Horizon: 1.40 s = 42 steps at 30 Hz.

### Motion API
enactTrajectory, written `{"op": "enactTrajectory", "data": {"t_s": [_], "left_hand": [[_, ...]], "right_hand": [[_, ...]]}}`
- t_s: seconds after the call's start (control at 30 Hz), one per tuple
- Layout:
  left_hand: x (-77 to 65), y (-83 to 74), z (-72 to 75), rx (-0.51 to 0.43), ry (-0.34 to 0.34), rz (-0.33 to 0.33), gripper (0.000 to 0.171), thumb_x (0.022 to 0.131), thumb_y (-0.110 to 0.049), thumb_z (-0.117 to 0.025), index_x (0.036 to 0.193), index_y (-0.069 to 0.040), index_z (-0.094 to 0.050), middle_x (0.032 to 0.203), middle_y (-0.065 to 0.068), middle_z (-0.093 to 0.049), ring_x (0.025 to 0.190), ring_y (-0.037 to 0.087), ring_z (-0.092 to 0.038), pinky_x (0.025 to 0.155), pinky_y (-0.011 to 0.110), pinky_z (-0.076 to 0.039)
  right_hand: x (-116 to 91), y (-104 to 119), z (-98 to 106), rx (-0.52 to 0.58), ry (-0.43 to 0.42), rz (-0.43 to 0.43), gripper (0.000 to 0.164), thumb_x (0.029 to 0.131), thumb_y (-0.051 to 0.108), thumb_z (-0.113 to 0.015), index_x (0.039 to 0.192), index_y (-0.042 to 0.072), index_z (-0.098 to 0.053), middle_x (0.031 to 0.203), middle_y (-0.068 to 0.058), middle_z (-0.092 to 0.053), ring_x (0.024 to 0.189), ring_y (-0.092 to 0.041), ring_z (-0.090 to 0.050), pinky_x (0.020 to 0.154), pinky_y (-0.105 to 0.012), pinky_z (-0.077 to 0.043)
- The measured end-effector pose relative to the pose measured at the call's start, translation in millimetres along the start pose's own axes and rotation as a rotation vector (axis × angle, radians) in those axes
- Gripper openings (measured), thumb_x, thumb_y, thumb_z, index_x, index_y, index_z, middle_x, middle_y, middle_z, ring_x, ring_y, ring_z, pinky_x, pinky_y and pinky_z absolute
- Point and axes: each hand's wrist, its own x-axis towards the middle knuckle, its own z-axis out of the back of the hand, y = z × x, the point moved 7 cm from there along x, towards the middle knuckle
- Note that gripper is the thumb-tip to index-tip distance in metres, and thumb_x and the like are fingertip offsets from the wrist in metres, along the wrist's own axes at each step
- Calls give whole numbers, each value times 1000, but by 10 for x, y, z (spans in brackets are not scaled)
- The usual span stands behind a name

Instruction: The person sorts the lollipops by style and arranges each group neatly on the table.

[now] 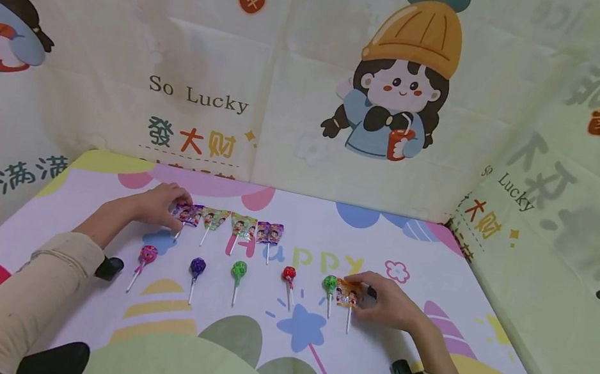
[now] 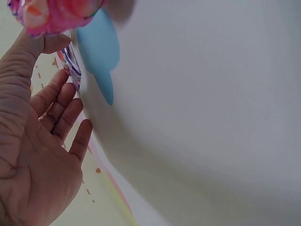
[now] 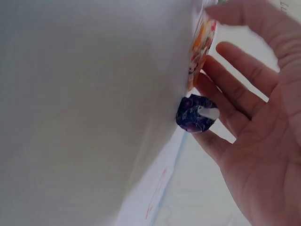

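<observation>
At the left end of a row of flat-wrapped lollipops, my left hand [image 1: 160,205] pinches a purple-wrapped flat lollipop [image 1: 190,214] between thumb and fingers. In the left wrist view, part of its shiny wrapper [image 2: 71,68] shows by the fingertips. My right hand [image 1: 387,302] holds the edges of an orange-wrapped flat lollipop [image 1: 347,293], beside a round green lollipop [image 1: 329,284]. Under the right fingers, a round dark purple lollipop [image 3: 195,114] lies with its white stick toward the camera; the hand mostly hides it in the head view.
Two green flat lollipops [image 1: 215,219] [image 1: 243,226] and another purple one [image 1: 270,233] continue the back row. Nearer lie round lollipops: pink [image 1: 147,255], purple [image 1: 197,267], green [image 1: 239,270] and red [image 1: 289,274]. Printed cloth walls [image 1: 292,82] border the patterned table [image 1: 141,312].
</observation>
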Motion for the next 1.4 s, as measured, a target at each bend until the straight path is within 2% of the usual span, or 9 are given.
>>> {"op": "enactTrajectory", "data": {"t_s": [0.17, 0.47, 0.73, 1.1, 1.4], "left_hand": [[5, 2, -8, -3, 0, 0, 62, 80, -26, -84, 130, 1, -56, 128, 22, -53, 119, 39, -45, 110, 62, -39], [2, 10, 14, 11, -7, -6, 65, 79, -26, -84, 130, 1, -56, 129, 23, -52, 120, 40, -45, 110, 64, -38], [-21, 26, 2, -6, 1, 25, 64, 80, -25, -84, 131, 1, -55, 130, 23, -51, 121, 40, -44, 110, 63, -39], [-16, 23, 16, 11, 5, 8, 66, 78, -26, -84, 131, 1, -55, 130, 23, -51, 120, 40, -45, 109, 63, -39], [0, 33, 1, 12, 0, 5, 64, 79, -26, -84, 131, 0, -56, 129, 22, -52, 119, 38, -45, 109, 61, -40]], "right_hand": [[-12, 21, -4, -16, 1, 5, 58, 82, 15, -84, 135, 9, -63, 133, -7, -64, 116, -26, -57, 105, -55, -47], [27, 62, -1, -96, -30, 39, 50, 83, 10, -79, 131, 8, -66, 127, -6, -67, 110, -23, -59, 101, -52, -50], [43, 50, 3, -81, -51, 53, 50, 82, 7, -79, 131, 6, -66, 126, -7, -69, 109, -22, -60, 101, -51, -50], [70, 48, 18, -86, -76, 82, 52, 80, 3, -80, 130, 6, -66, 123, -5, -69, 104, -19, -60, 98, -47, -52], [123, 72, 106, -59, -93, 54, 50, 81, 1, -78, 129, 6, -66, 123, -7, -69, 113, -26, -61, 103, -54, -49]]}}
